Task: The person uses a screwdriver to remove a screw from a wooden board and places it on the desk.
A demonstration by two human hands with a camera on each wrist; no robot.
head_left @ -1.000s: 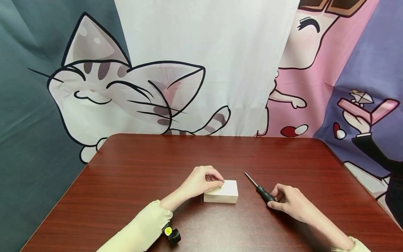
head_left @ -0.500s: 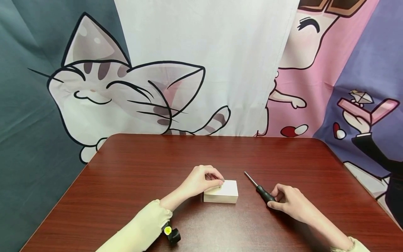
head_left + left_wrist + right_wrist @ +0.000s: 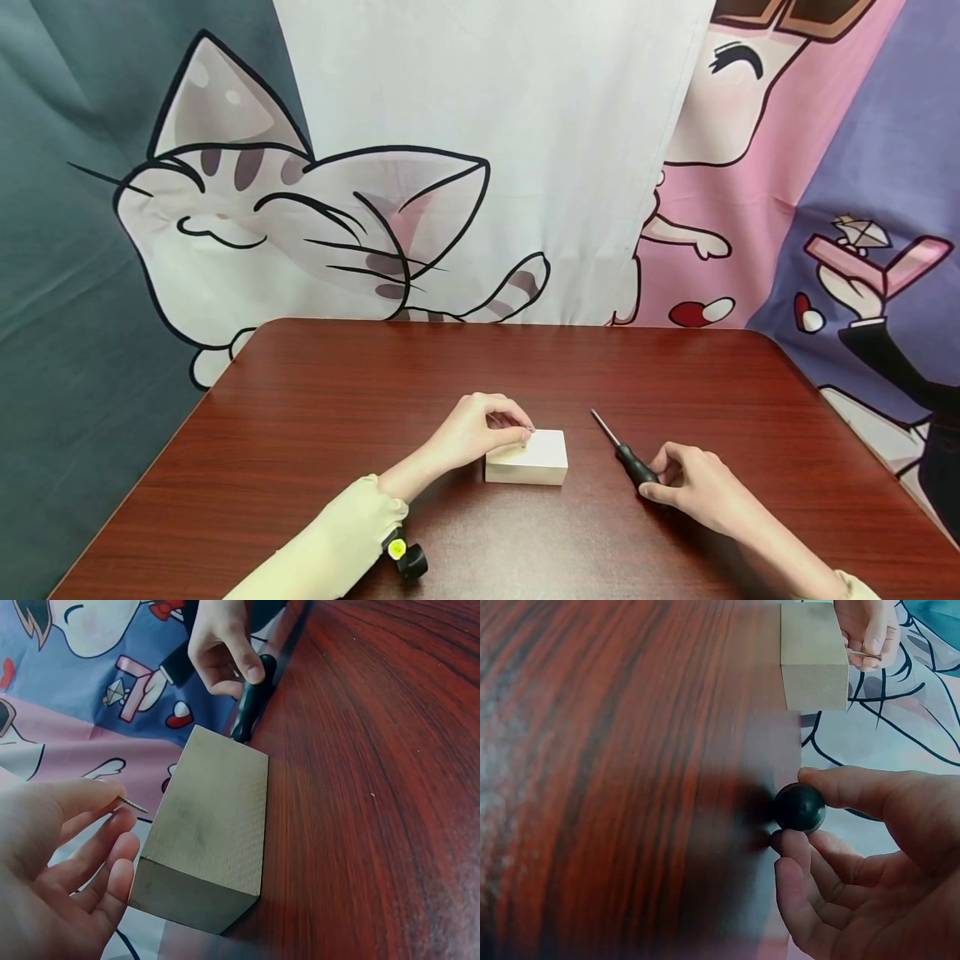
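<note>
A small metal screw (image 3: 133,804) is pinched between the thumb and index finger of my left hand (image 3: 477,430), its pointed end toward the top of a pale wooden block (image 3: 527,472). The block lies flat on the table, and the screw tip is close over it in both wrist views. To the right, my right hand (image 3: 701,485) grips a screwdriver (image 3: 633,467) by its black handle. Its metal shaft points up and to the left in the head view. From the right wrist only the round end of the handle (image 3: 800,807) shows; the shaft is hidden behind it.
All of this is on a reddish-brown wooden table (image 3: 337,392) with rounded far corners. Behind it hangs a cartoon-printed cloth (image 3: 487,100). A black wrist camera (image 3: 411,561) hangs under the left sleeve.
The screwdriver and my right hand have shifted slightly to the right in the last half second. My left hand keeps its hold on the screw over the block, almost unmoved.
</note>
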